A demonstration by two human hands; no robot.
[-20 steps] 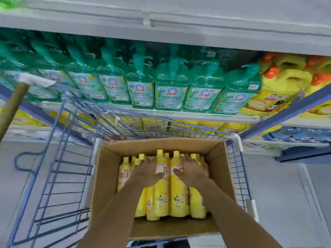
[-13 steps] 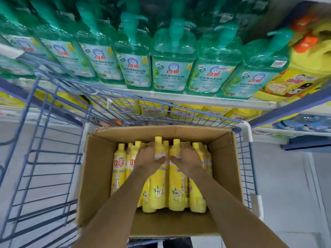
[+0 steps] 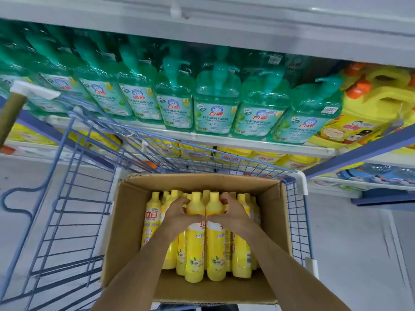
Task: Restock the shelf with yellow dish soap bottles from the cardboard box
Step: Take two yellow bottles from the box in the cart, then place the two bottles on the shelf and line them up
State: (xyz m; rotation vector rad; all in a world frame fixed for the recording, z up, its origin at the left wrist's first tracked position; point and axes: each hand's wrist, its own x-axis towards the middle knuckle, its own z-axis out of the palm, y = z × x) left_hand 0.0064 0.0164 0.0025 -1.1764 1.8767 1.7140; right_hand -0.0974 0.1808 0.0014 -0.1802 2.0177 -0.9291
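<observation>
An open cardboard box [image 3: 125, 223] sits in a blue wire cart and holds several yellow dish soap bottles lying with caps pointing away from me. My left hand [image 3: 178, 215] grips one middle bottle [image 3: 195, 248] by its neck. My right hand [image 3: 233, 215] grips the bottle next to it [image 3: 215, 250] the same way. Both bottles are raised a little above the others. More yellow bottles [image 3: 151, 218] lie at the left and right of the box.
The blue wire cart [image 3: 74, 198] stands against the shelving. A shelf [image 3: 247, 143] carries a row of green pump bottles [image 3: 215, 104] with yellow jugs [image 3: 368, 113] at right. Yellow products fill a lower shelf [image 3: 265, 158]. A broom handle [image 3: 11, 113] leans at left.
Both hands have closed around the necks of the two middle bottles and lifted them slightly. The camera has tilted up and down, showing more of the upper shelf.
</observation>
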